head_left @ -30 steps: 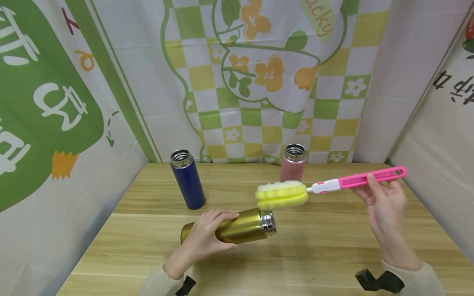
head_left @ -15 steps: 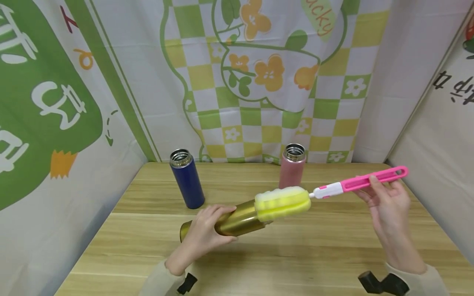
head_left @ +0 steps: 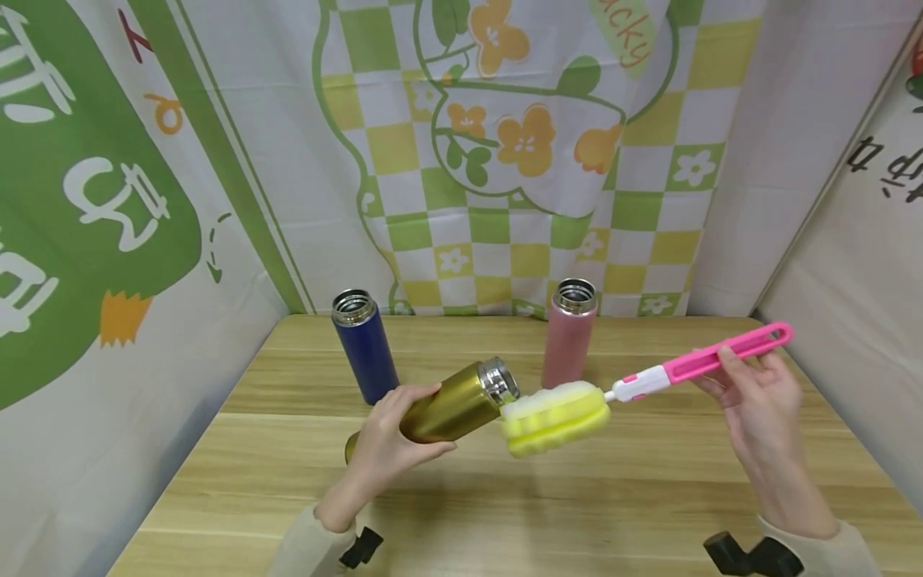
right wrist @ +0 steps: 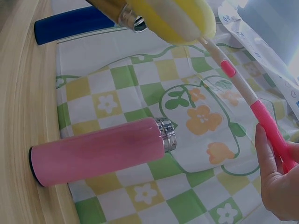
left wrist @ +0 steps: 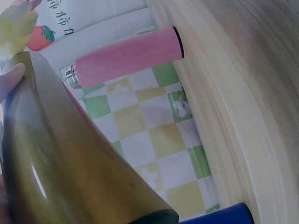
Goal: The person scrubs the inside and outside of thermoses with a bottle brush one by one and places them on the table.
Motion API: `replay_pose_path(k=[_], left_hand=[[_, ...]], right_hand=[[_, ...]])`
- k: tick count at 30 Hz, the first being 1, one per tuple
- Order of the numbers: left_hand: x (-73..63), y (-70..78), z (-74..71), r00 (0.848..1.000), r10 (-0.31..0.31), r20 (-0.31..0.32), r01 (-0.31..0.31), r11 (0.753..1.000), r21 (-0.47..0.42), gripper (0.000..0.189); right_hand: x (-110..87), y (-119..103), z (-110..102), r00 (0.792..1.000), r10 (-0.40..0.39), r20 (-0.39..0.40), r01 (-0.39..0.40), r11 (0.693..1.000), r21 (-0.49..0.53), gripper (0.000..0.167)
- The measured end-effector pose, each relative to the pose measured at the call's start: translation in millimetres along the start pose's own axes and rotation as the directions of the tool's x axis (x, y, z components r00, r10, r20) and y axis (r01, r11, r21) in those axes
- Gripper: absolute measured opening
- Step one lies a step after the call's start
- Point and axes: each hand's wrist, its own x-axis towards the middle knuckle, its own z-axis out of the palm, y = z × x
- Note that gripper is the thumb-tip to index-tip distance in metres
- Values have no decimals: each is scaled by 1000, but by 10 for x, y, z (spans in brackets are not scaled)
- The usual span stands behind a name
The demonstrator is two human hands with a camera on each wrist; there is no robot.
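Observation:
My left hand (head_left: 389,433) grips a gold thermos bottle (head_left: 450,405) round its body, tilted with its lidless steel mouth up to the right. In my right hand (head_left: 760,409) is a bottle brush, its pink handle (head_left: 710,361) pinched between thumb and fingers. The brush's yellow and white sponge head (head_left: 555,418) lies just right of the gold bottle's mouth, outside it, and points left. In the right wrist view the sponge head (right wrist: 175,18) overlaps the edge of that mouth (right wrist: 139,23). The left wrist view shows the gold bottle's body (left wrist: 60,149) close up.
A blue thermos bottle (head_left: 365,349) stands upright and lidless behind my left hand. Farther right, a pink one (head_left: 570,336) also stands open-topped, behind the sponge head. Both are on the wooden table (head_left: 577,513), with a patterned curtain (head_left: 526,160) at its back edge.
The gold bottle's mouth has tilted upward and moved left. The sponge head has moved down, from above the mouth to beside it. Both hands keep their holds.

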Motion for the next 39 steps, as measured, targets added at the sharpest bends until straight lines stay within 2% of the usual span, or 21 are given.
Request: replay_pose_path(k=[9,18,24,27,30,33,36,39], left_hand=[[-7,38,-51,1000,-18,16,19,994,-104,73],[-11,41,-42,999,13,35,-7,989,-150,75],[-5,91,-67,998,5,70,9,981,-195,74],[39,209,-120,995,-26,93,47,971,-236,72],[50,284,-138,989,-84,120,115,954,-278,70],[9,260,-94,976,-165,145,204,928,-312,69],[-59,176,-20,949,-257,181,305,890,-339,69],[-107,100,36,916,-333,223,396,832,-389,67]], right_hand=[[-1,28,-16,999,-36,-6,36,996,-76,15],[17,37,-45,999,-33,-41,30,997,-66,15],[27,32,-82,996,-23,-92,20,999,-37,16],[36,32,-108,993,-39,-114,36,999,-24,15],[45,38,-131,988,-52,-144,51,999,-7,14],[54,40,-148,983,-57,-173,61,998,21,13],[63,34,-164,981,-57,-185,71,995,70,11],[64,24,-175,979,-65,-194,83,993,89,10]])
